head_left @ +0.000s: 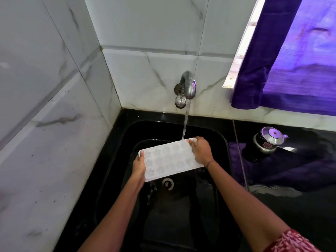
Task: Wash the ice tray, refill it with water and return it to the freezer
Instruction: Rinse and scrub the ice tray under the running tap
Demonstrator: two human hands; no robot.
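Item under inspection: the white ice tray [169,160], with star-shaped cells facing up. I hold it in the air over the sink [221,142], above the basin floor and not resting on it. It lies slantwise across the basin.

My left hand [139,165] is clamped on the tray's short end toward the sink's left side. The thumb lies on the top rim and the fingers are out of sight beneath. My right hand [201,150] is clamped on the opposite short end toward the sink's back right, with the fingers curled over the rim.

The tap [187,86] is mounted on the wall tiles [154,70] above the sink's back edge and is running. The water stream [185,124] lands on the tray's back corner, just beside my right fingertips.

The drain [167,183] sits in the sink floor, below the tray's near edge. I cannot tell how much water the cells hold.

The black counter [291,215] extends to the right of the sink. A steel pot [269,140] with its lid on stands there, near the sink's back right corner. A purple curtain [281,60] hangs above the counter, to the right of the sink.
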